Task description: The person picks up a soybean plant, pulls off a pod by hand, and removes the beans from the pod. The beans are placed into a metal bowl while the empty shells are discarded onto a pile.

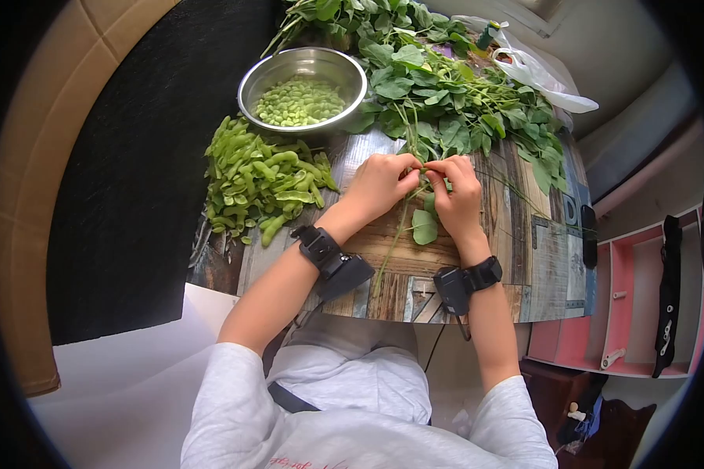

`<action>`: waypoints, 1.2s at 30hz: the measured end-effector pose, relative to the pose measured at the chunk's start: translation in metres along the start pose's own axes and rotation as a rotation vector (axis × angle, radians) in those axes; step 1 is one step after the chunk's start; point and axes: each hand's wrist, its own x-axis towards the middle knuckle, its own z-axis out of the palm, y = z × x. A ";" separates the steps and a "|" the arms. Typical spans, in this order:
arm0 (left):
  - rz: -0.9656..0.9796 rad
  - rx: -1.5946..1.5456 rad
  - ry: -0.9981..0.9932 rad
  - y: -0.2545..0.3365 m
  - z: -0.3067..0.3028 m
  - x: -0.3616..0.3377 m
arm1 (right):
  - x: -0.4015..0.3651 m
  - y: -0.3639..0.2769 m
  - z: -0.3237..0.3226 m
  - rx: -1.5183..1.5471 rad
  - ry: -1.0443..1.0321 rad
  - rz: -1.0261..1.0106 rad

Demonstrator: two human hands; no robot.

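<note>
My left hand (377,186) and my right hand (457,190) meet over the table, thumbs and fingertips pinched together. Between them shows a small bit of green, apparently a soybean pod (423,170), mostly hidden by my fingers. A leafy soybean stalk (399,234) runs beneath my hands toward the table's front edge, with a round leaf (425,227) below my right fingers. Left of my left hand lies a heap of green pods (262,176), some looking split. Behind it stands a steel bowl (352,109) holding shelled green beans (299,102).
Leafy soybean plants (461,117) cover the back and right of the wood-patterned table (516,273). A white plastic bag (540,78) sits at the back right. A dark phone-like object (590,237) is at the right edge. Beyond stands a pink shelf (626,297); black board (133,203) lies left.
</note>
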 end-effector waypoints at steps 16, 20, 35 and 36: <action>-0.271 -0.447 -0.236 -0.011 0.000 0.005 | 0.006 0.003 -0.006 -0.081 0.016 -0.206; -0.280 -0.493 -0.259 -0.007 -0.001 0.005 | 0.007 0.003 -0.007 -0.126 0.030 -0.229; 0.008 0.077 -0.020 0.007 0.006 0.000 | 0.000 0.005 0.000 -0.157 0.043 -0.131; -0.014 0.037 -0.011 0.008 0.004 0.000 | 0.001 0.004 0.000 -0.156 0.045 -0.133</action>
